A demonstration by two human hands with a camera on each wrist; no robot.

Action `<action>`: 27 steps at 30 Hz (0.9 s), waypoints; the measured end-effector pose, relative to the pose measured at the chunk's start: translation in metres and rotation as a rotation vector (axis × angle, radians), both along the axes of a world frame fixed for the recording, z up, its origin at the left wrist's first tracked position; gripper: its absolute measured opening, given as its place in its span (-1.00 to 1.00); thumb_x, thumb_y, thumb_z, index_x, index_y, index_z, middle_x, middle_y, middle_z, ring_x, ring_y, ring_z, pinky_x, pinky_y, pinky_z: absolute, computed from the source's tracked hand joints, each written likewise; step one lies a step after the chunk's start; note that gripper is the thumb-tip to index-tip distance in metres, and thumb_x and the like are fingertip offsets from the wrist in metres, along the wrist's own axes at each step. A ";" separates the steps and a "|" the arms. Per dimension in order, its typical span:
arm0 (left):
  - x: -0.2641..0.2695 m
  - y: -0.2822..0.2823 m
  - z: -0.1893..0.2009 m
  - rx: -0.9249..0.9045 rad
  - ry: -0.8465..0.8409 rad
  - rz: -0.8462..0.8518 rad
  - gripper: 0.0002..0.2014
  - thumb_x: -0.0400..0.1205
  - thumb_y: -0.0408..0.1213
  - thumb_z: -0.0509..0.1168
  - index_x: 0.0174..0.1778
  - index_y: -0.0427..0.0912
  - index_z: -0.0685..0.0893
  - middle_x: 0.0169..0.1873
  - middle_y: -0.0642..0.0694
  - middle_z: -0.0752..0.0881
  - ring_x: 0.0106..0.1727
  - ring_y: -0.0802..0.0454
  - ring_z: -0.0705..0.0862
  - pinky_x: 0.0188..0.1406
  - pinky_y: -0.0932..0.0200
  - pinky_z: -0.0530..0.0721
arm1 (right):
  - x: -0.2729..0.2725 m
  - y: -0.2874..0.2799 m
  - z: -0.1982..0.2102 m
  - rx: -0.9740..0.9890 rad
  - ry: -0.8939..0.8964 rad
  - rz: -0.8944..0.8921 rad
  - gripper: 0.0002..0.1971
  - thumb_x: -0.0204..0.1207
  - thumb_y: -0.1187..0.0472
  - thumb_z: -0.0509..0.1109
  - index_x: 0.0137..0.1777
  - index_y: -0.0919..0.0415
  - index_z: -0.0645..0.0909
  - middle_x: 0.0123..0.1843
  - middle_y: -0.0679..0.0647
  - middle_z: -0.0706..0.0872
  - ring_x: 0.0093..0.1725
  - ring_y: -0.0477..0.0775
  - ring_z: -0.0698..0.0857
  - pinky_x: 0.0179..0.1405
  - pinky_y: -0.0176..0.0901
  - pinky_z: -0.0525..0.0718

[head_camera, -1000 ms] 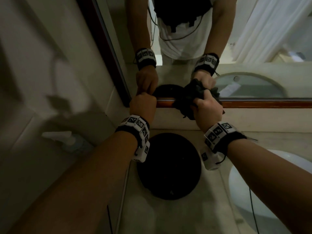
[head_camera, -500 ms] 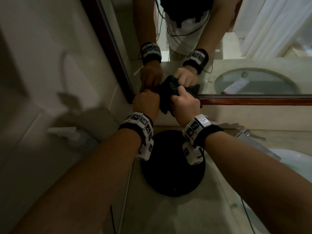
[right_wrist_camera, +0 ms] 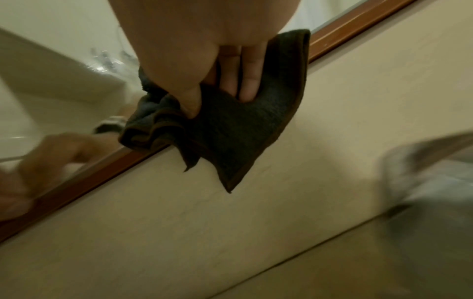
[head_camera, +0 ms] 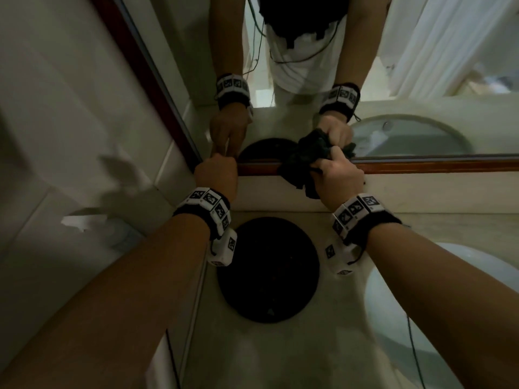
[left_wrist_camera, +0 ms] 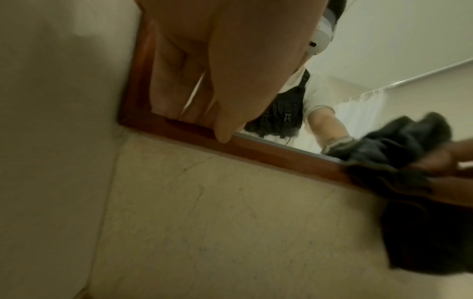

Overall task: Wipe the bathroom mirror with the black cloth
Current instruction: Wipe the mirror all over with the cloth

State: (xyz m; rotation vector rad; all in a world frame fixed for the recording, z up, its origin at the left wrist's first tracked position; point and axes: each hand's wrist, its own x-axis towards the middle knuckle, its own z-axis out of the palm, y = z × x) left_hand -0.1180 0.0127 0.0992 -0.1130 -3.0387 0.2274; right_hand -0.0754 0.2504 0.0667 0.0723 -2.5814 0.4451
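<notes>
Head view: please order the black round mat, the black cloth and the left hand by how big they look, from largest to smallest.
1. black round mat, clearly the largest.
2. black cloth and left hand look about alike; the right hand hides part of the cloth, so I cannot rank them.

Bare glass of the mirror point(head_camera: 407, 80) lies open rightward above the wooden frame point(head_camera: 435, 166), while the side wall point(head_camera: 70, 108) hems the left and a black round mat point(head_camera: 268, 269) covers the counter point(head_camera: 280, 360) below.

left hand point(left_wrist_camera: 225, 66) fingertips hidden against mirror frame point(left_wrist_camera: 268, 149), black cloth point(left_wrist_camera: 399, 161) motion-blurred, forearms cropped
</notes>
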 end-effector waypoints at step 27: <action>0.003 0.066 -0.007 -0.016 0.066 -0.276 -0.92 0.55 -0.46 0.37 -0.24 -0.25 0.73 -0.26 -0.22 0.69 -0.29 -0.19 0.71 -0.44 0.08 0.57 | 0.032 0.135 0.012 -0.018 -0.223 -0.309 -0.80 0.56 0.20 0.44 0.09 0.26 0.80 0.18 0.29 0.64 0.08 0.40 0.63 -0.10 -0.05 0.49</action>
